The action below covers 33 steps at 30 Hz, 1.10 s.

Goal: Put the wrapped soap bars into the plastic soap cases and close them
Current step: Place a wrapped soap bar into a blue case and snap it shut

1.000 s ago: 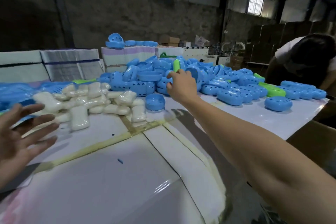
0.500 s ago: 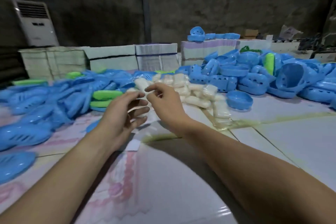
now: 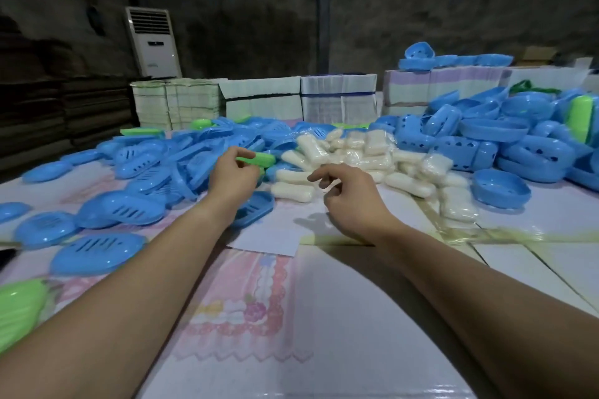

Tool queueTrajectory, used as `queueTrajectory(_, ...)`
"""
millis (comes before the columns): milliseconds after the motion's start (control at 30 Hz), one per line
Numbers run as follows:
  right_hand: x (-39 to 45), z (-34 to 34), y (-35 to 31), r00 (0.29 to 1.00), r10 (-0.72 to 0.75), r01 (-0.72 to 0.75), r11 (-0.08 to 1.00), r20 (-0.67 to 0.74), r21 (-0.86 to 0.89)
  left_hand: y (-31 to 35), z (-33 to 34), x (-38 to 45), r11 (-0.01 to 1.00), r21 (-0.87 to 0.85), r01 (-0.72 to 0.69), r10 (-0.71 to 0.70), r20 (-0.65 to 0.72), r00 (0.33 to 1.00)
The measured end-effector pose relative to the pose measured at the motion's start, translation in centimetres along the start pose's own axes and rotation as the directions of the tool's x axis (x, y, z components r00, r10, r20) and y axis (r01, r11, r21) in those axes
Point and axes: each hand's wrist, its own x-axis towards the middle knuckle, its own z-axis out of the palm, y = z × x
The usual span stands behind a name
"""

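Half a second ago both hands were close together just in front of the soap pile; now they have moved apart. The left hand point(image 3: 231, 173) has gone to a small green plastic soap case part point(image 3: 259, 159) at the edge of the blue pile, and its fingers pinch that green piece. The right hand point(image 3: 350, 193) hangs just above the table, close to the soap. Its fingers are loosely curled and it holds nothing.

The wrapped soap bars point(image 3: 353, 155), pale cream lumps in clear plastic wrap, lie in a heap in the middle of the table. The nearest wrapped bar point(image 3: 293, 193) lies just in front of the right hand's fingers.

I think the bars are light but hard, and the shiny wrap may be slippery. It is best to pinch one across its narrow middle, not by the loose wrap at its ends.

The cases look like thin, stiff plastic, so they should be light and a bit bendy. Hold one by its rim.

On the left lie many flat blue plastic slotted lids point(image 3: 120, 210). On the right are deep blue plastic case bottoms point(image 3: 500, 188). Behind them stand stacks of flat white cartons point(image 3: 262, 100). A tall white air cooler point(image 3: 153, 42) stands by the dark wall.
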Motion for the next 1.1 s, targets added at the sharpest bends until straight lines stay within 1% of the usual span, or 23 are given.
queueTrajectory(67, 0.0, 0.1, -0.1, 1.000, -0.006, 0.006, 1.000, 0.012, -0.002, -0.6, -0.4, 2.0, 0.983, 0.182, -0.026, 0.036, -0.054, 0.998)
queueTrajectory(100, 0.0, 0.1, -0.2, 1.000, -0.010, 0.010, 1.000, 0.021, -0.005, -0.9, -0.5, 3.0, 0.954, 0.299, -0.032, 0.052, -0.058, 0.997)
queueTrajectory(167, 0.0, 0.3, -0.4, 0.999, -0.020, 0.021, 1.000, 0.049, -0.022, -1.4, -0.7, 4.3, 0.854, 0.520, -0.021, 0.054, -0.049, 0.997)
queueTrajectory(267, 0.0, 0.5, -0.6, 0.992, -0.058, 0.066, 0.996, 0.111, -0.067, -1.8, -0.7, 5.0, 0.686, 0.728, 0.003, -0.009, 0.004, 1.000)
queueTrajectory(333, 0.0, 0.5, -0.7, 0.987, -0.067, 0.082, 0.992, 0.149, -0.094, -2.0, -0.5, 5.3, 0.639, 0.769, 0.004, -0.033, 0.023, 0.999)
queueTrajectory(433, 0.0, 0.6, -0.6, 0.981, -0.075, 0.097, 0.988, 0.180, -0.118, -1.8, -0.3, 5.9, 0.621, 0.784, -0.013, 0.023, -0.001, 1.000)
queueTrajectory(533, 0.1, 0.7, -0.5, 0.979, -0.082, 0.109, 0.984, 0.184, -0.139, -1.9, -0.5, 6.1, 0.606, 0.795, -0.011, 0.036, -0.014, 0.999)
queueTrajectory(600, 0.1, 0.7, -0.4, 0.979, -0.080, 0.109, 0.983, 0.189, -0.149, -2.2, -0.7, 6.2, 0.571, 0.821, -0.026, 0.059, -0.010, 0.998)
queueTrajectory(700, 0.2, 0.8, -0.5, 0.978, -0.077, 0.108, 0.982, 0.193, -0.157, -2.5, -1.3, 6.0, 0.524, 0.848, -0.078, 0.130, 0.012, 0.992)
queueTrajectory(733, 0.2, 0.8, -0.5, 0.979, -0.076, 0.106, 0.982, 0.189, -0.157, -2.6, -1.5, 5.9, 0.529, 0.843, -0.097, 0.162, 0.012, 0.987)
queueTrajectory(800, 0.3, 0.8, -0.6, 0.982, -0.068, 0.094, 0.985, 0.175, -0.146, -2.7, -1.7, 5.4, 0.575, 0.805, -0.148, 0.251, -0.001, 0.968)
queueTrajectory(867, 0.3, 0.7, -0.5, 0.986, -0.061, 0.080, 0.989, 0.154, -0.123, -2.5, -1.6, 4.6, 0.614, 0.752, -0.240, 0.364, 0.000, 0.932)
queueTrajectory(933, 0.4, 0.5, -0.5, 0.989, -0.068, 0.081, 0.992, 0.130, -0.101, -1.7, -1.2, 3.6, 0.656, 0.685, -0.319, 0.431, 0.008, 0.902)
queueTrajectory(967, 0.4, 0.4, -0.4, 0.991, -0.070, 0.080, 0.993, 0.115, -0.091, -1.2, -0.9, 3.0, 0.692, 0.640, -0.335, 0.436, -0.001, 0.900)
queueTrajectory(1033, 0.5, 0.2, -0.3, 0.996, -0.064, 0.069, 0.995, 0.069, -0.067, 0.0, -0.1, 1.6, 0.796, 0.506, -0.332, 0.413, -0.053, 0.909)
queueTrajectory(1100, 0.6, -0.2, -0.2, 0.999, -0.039, 0.039, 0.999, -0.003, -0.028, 1.2, 0.6, 0.1, 0.898, 0.276, -0.342, 0.380, -0.096, 0.920)
